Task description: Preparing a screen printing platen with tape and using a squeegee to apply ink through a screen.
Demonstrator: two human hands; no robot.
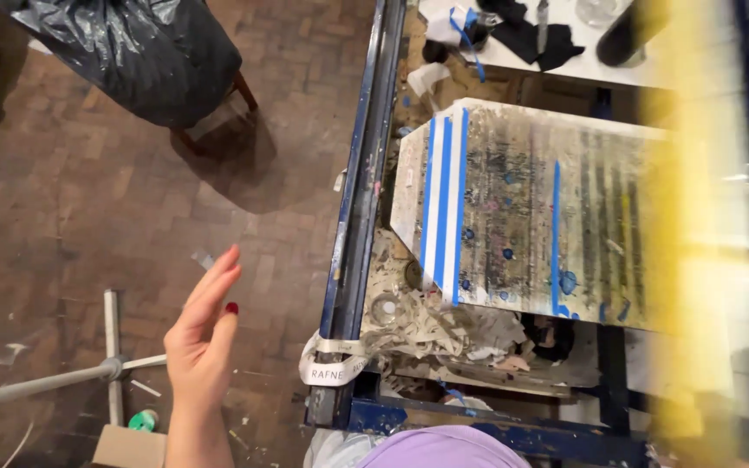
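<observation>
The left hand (pixel 204 338) is raised over the brick floor (pixel 71 199) at the near left, edge-on, its fingers straight and lying together, thumb apart from them, holding nothing and touching nothing. The right hand is out of view. Nearest to the left hand, just to its right, is the dark blue metal frame (pixel 359 199) of a paint-stained work surface, with a loop of white tape (pixel 327 364) wrapped round its near corner. On the surface lies a white board (pixel 522 217) smeared with dark streaks and crossed by strips of blue tape (pixel 444 208); scraps of torn paper (pixel 444 329) are heaped at its near edge. A blurred yellow band (pixel 695 217) covers the right side. Below the hand stand a grey metal stand (pixel 88 373), a cardboard box (pixel 127 446) and a small green item (pixel 142 421). A black plastic bag (pixel 145 48) sits at the far left.
</observation>
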